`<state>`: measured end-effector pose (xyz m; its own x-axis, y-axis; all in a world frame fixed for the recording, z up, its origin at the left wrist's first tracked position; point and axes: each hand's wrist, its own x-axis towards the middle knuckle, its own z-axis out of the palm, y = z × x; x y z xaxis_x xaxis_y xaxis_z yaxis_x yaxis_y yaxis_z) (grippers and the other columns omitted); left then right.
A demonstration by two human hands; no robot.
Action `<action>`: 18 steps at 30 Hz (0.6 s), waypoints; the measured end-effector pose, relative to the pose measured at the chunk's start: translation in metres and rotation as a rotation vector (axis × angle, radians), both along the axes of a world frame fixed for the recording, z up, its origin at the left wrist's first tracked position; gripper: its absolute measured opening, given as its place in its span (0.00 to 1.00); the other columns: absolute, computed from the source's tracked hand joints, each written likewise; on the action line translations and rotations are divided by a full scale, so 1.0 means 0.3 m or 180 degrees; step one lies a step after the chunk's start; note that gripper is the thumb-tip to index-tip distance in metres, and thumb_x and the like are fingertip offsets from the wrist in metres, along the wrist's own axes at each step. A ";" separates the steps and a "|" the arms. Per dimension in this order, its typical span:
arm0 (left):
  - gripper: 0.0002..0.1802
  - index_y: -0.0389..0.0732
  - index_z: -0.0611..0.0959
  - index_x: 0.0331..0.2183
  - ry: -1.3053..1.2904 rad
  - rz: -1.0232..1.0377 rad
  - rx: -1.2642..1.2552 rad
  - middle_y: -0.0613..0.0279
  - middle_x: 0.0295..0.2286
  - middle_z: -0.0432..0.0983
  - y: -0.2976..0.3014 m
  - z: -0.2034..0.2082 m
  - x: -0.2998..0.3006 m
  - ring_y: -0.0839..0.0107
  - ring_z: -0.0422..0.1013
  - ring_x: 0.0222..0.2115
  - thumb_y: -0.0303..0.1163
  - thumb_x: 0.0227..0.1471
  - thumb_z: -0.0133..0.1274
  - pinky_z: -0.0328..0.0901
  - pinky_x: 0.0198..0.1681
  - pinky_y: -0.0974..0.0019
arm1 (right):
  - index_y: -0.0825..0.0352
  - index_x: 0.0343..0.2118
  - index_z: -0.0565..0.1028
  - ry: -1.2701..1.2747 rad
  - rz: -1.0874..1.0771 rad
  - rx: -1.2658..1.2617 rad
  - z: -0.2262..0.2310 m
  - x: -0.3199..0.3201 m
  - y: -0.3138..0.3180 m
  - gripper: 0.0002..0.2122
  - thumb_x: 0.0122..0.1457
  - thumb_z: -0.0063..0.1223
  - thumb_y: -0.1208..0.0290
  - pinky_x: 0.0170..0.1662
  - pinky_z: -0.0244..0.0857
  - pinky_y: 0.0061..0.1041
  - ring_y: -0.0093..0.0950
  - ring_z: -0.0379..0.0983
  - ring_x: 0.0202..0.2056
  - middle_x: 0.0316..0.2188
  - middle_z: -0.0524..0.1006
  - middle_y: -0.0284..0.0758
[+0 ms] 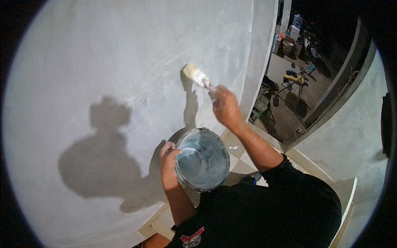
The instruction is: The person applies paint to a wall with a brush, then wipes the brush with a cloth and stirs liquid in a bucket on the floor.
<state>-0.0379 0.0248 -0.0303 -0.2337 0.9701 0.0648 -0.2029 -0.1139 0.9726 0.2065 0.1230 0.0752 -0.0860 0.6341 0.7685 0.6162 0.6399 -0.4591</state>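
Note:
My right hand (226, 108) is closed round the handle of a paintbrush (200, 77). The brush slants up and left, its pale bristles at or very close to the grey-white wall (136, 49); I cannot tell if they touch. Wet-looking streaks mark the wall around the bristles. Lower down, my left hand (168, 156) grips the left rim of a dark bucket (215, 153), fingers over the edge. The bucket is tilted so its inside shows, smeared grey-white, with a pale liquid at the bottom.
Right of the wall's edge, a doorway leads to a darker space with a yellow tool (294, 77), a pail (288, 47) and a water bottle (297, 20). Below lie floor tiles (242, 166) with white splashes. Another wall (335, 144) stands at the right. My shadow falls on the painted wall.

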 end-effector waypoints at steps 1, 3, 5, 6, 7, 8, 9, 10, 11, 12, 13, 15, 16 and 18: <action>0.11 0.43 0.70 0.21 0.0015 -0.0018 0.0026 0.75 0.22 0.60 0.013 -0.007 0.006 0.80 0.59 0.25 0.19 0.38 0.56 0.56 0.32 0.75 | 0.71 0.34 0.77 -0.0131 -0.0015 0.0204 -0.076 0.003 0.032 0.08 0.51 0.50 0.83 0.40 0.69 0.45 0.51 0.73 0.35 0.32 0.73 0.48; 0.11 0.43 0.70 0.21 0.0037 0.0025 0.0058 0.75 0.22 0.60 0.021 -0.008 0.010 0.80 0.59 0.25 0.19 0.38 0.56 0.56 0.32 0.75 | 0.70 0.36 0.78 -0.0450 0.0224 -0.0398 -0.240 -0.018 0.093 0.09 0.51 0.49 0.82 0.41 0.69 0.46 0.50 0.73 0.37 0.35 0.73 0.48; 0.11 0.43 0.70 0.21 0.0040 0.0071 0.0088 0.75 0.22 0.61 0.000 0.016 0.017 0.80 0.59 0.25 0.19 0.38 0.56 0.55 0.31 0.75 | 0.69 0.37 0.78 -0.0568 0.0254 -0.0888 -0.379 -0.031 0.108 0.11 0.51 0.50 0.81 0.42 0.69 0.46 0.50 0.74 0.39 0.36 0.74 0.48; 0.11 0.43 0.70 0.21 0.0130 0.0090 0.0103 0.75 0.22 0.61 -0.003 0.023 0.007 0.80 0.60 0.26 0.19 0.38 0.56 0.55 0.31 0.75 | 0.69 0.38 0.78 -0.0764 0.0230 -0.1069 -0.436 -0.010 0.128 0.11 0.51 0.50 0.80 0.43 0.69 0.46 0.50 0.74 0.39 0.37 0.75 0.48; 0.10 0.43 0.71 0.21 0.0212 0.0080 0.0125 0.74 0.22 0.61 0.006 0.023 0.003 0.80 0.60 0.26 0.19 0.38 0.56 0.55 0.32 0.76 | 0.69 0.39 0.78 -0.0964 0.0171 -0.1244 -0.481 0.031 0.153 0.11 0.51 0.51 0.79 0.44 0.69 0.46 0.50 0.74 0.40 0.37 0.75 0.48; 0.10 0.42 0.71 0.21 0.0295 0.0051 0.0127 0.74 0.22 0.61 0.014 0.014 0.005 0.80 0.60 0.26 0.19 0.38 0.56 0.55 0.32 0.76 | 0.69 0.39 0.78 -0.1077 0.0134 -0.1386 -0.538 0.075 0.182 0.11 0.51 0.52 0.78 0.45 0.69 0.46 0.50 0.75 0.40 0.37 0.76 0.49; 0.10 0.43 0.71 0.21 0.0241 0.0056 0.0115 0.74 0.22 0.62 0.020 0.001 0.016 0.80 0.60 0.26 0.20 0.38 0.56 0.55 0.32 0.76 | 0.69 0.38 0.79 -0.1189 0.0093 -0.1550 -0.604 0.124 0.202 0.12 0.50 0.52 0.78 0.45 0.69 0.46 0.50 0.75 0.40 0.37 0.77 0.49; 0.10 0.43 0.72 0.22 0.0180 0.0109 0.0123 0.74 0.22 0.62 0.025 -0.003 0.019 0.80 0.60 0.26 0.20 0.38 0.56 0.55 0.32 0.76 | 0.69 0.38 0.79 -0.1321 0.0091 -0.1685 -0.612 0.146 0.209 0.12 0.50 0.53 0.77 0.46 0.69 0.46 0.50 0.75 0.40 0.37 0.77 0.50; 0.09 0.43 0.72 0.22 0.0120 0.0157 0.0130 0.74 0.22 0.62 0.024 -0.007 0.020 0.80 0.60 0.26 0.20 0.38 0.56 0.55 0.32 0.76 | 0.69 0.38 0.79 -0.1111 0.0076 -0.1632 -0.620 0.170 0.214 0.12 0.49 0.53 0.77 0.47 0.68 0.46 0.50 0.75 0.41 0.37 0.78 0.50; 0.09 0.43 0.72 0.22 0.0054 0.0152 0.0191 0.75 0.22 0.62 0.023 0.006 0.025 0.80 0.60 0.26 0.21 0.38 0.56 0.55 0.32 0.75 | 0.69 0.38 0.79 -0.0919 0.0055 -0.1529 -0.581 0.191 0.232 0.12 0.49 0.54 0.77 0.47 0.68 0.46 0.50 0.75 0.41 0.36 0.78 0.50; 0.09 0.43 0.73 0.22 -0.0037 0.0145 0.0235 0.75 0.22 0.62 0.011 0.010 0.040 0.80 0.60 0.26 0.21 0.38 0.56 0.55 0.33 0.75 | 0.69 0.37 0.79 -0.0752 0.0035 -0.1445 -0.532 0.210 0.238 0.12 0.48 0.54 0.77 0.48 0.68 0.46 0.50 0.75 0.41 0.35 0.79 0.51; 0.09 0.44 0.73 0.22 -0.0172 0.0185 0.0254 0.75 0.22 0.63 0.002 -0.004 0.041 0.80 0.61 0.26 0.21 0.38 0.56 0.56 0.33 0.75 | 0.70 0.34 0.79 -0.0232 -0.0058 -0.0950 -0.371 0.231 0.252 0.11 0.46 0.53 0.79 0.47 0.68 0.45 0.51 0.75 0.40 0.33 0.78 0.52; 0.09 0.44 0.73 0.22 -0.0206 0.0262 0.0210 0.75 0.22 0.63 -0.006 -0.029 0.009 0.80 0.61 0.26 0.21 0.38 0.56 0.56 0.32 0.75 | 0.71 0.32 0.78 -0.0144 -0.0176 -0.0458 -0.224 0.193 0.192 0.09 0.47 0.52 0.81 0.44 0.68 0.45 0.52 0.75 0.37 0.32 0.78 0.52; 0.09 0.44 0.73 0.21 -0.0194 0.0261 0.0177 0.75 0.22 0.63 -0.005 -0.036 0.017 0.80 0.61 0.26 0.20 0.39 0.55 0.56 0.32 0.75 | 0.73 0.30 0.77 0.0237 -0.0092 0.0002 -0.070 0.210 0.173 0.06 0.48 0.50 0.83 0.36 0.66 0.46 0.51 0.73 0.31 0.27 0.75 0.51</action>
